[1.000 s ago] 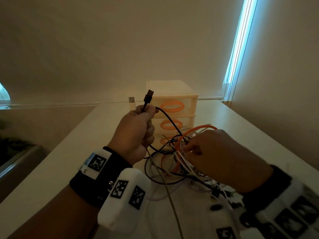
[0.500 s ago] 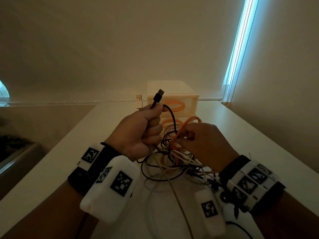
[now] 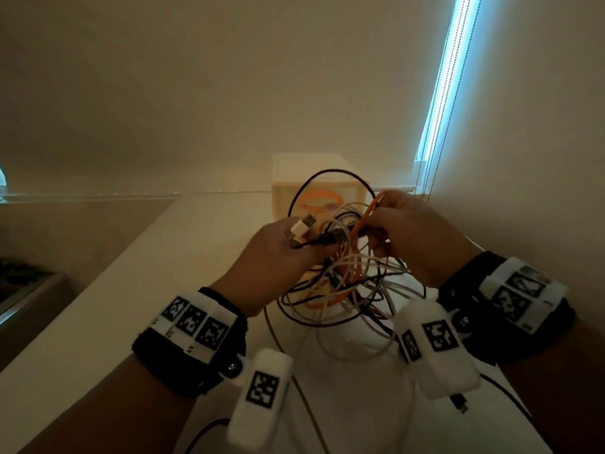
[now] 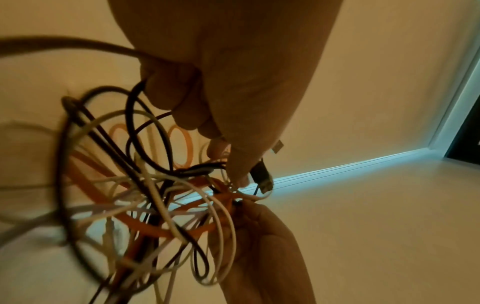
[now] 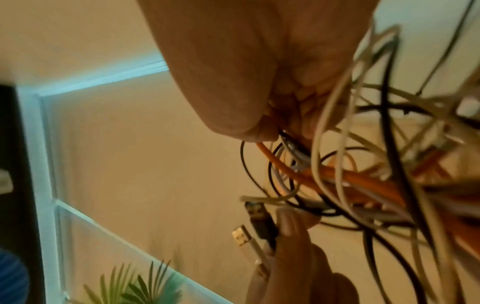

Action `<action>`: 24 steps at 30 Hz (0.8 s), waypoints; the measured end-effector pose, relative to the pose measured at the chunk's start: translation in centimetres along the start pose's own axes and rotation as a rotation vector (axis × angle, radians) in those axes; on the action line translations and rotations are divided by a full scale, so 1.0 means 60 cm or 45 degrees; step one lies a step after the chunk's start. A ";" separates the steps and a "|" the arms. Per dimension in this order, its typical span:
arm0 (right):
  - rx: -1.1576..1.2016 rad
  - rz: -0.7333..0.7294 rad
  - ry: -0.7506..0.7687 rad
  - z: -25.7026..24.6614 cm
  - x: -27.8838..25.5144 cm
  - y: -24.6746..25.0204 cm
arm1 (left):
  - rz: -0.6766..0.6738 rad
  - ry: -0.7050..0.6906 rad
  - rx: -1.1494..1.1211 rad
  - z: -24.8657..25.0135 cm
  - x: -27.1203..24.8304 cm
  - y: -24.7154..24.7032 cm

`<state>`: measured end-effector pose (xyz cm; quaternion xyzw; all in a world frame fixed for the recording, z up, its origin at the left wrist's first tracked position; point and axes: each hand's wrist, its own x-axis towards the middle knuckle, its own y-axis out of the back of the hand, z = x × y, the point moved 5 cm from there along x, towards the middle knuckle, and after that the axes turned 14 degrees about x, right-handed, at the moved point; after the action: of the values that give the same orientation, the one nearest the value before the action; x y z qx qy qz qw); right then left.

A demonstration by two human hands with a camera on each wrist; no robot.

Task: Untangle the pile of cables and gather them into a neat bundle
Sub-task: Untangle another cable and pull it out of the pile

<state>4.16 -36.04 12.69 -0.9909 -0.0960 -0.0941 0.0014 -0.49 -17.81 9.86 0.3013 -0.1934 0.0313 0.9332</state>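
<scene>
Head view shows, at the far left, a dim lower surface beside the pale table [image 3: 108, 309]. Next comes the left hand [image 3: 278, 253], raised above the table, with a marker band on its wrist. Its fingers are curled and clamp two cable ends: a white USB plug [image 3: 302, 226] and a black USB plug [image 3: 327, 240], both pointing to the right. In the left wrist view the black USB plug [image 4: 261, 176] sticks out under the thumb, and a thick grey cable [image 4: 78, 44] runs out of the fist to the left.

Between the two hands hangs the cable tangle [image 3: 347, 286], a knot of white, black and orange loops. It is lifted; its lower loops reach down near the table, but I cannot tell if they touch it. Behind the tangle stands a small drawer box [image 3: 284, 191] with orange ring handles, at the wall.

To the right, the right hand [image 3: 415, 231] pinches an orange cable [image 3: 365, 217] between thumb and fingers, together with some thin strands. The right wrist view shows the orange cable [image 5: 337, 174] going out from the closed fingertips into the knot.

At the far right, a bright blue-white strip of window light [image 3: 442, 83] goes up the wall.
</scene>
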 end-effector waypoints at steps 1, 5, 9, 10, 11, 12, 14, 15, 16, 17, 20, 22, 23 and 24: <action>-0.028 0.004 0.003 0.002 0.000 0.000 | -0.038 0.007 0.021 -0.002 -0.002 -0.004; -0.028 -0.085 0.015 0.004 -0.007 -0.014 | -0.196 0.005 0.119 -0.007 -0.010 -0.026; -0.161 -0.095 0.103 -0.014 -0.005 -0.014 | -0.174 0.023 -0.020 0.005 -0.008 -0.022; -0.173 -0.071 0.119 -0.021 -0.003 -0.010 | -0.149 0.054 -0.052 0.004 -0.008 -0.016; -0.150 -0.027 0.131 -0.028 0.001 -0.003 | -0.123 0.089 -0.053 -0.001 -0.007 -0.009; -0.084 0.040 0.136 -0.034 0.005 0.009 | -0.103 0.127 -0.045 -0.010 -0.005 -0.001; 0.135 0.181 0.120 -0.047 0.016 0.038 | -0.052 0.203 -0.085 -0.035 -0.001 0.012; 0.243 0.214 0.098 -0.052 0.019 0.050 | -0.024 0.253 -0.122 -0.048 0.001 0.018; 0.330 0.225 0.072 -0.057 0.022 0.057 | -0.014 0.303 -0.147 -0.055 0.001 0.022; 0.401 0.238 0.055 -0.061 0.026 0.067 | -0.013 0.331 -0.172 -0.059 0.003 0.024; 0.654 0.303 0.136 -0.081 0.037 0.096 | -0.054 0.301 -0.152 -0.044 0.003 0.017; 0.811 0.325 0.207 -0.089 0.039 0.097 | -0.056 0.293 -0.159 -0.043 0.002 0.012; 0.815 0.317 0.236 -0.089 0.035 0.090 | -0.055 0.308 -0.201 -0.047 0.002 0.009; 0.771 0.300 0.263 -0.084 0.029 0.081 | -0.054 0.331 -0.252 -0.053 0.001 0.007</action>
<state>5.82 -40.58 18.03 -0.9350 -0.0038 -0.1605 0.3163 0.59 -15.65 7.75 0.2054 -0.0667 0.0312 0.9759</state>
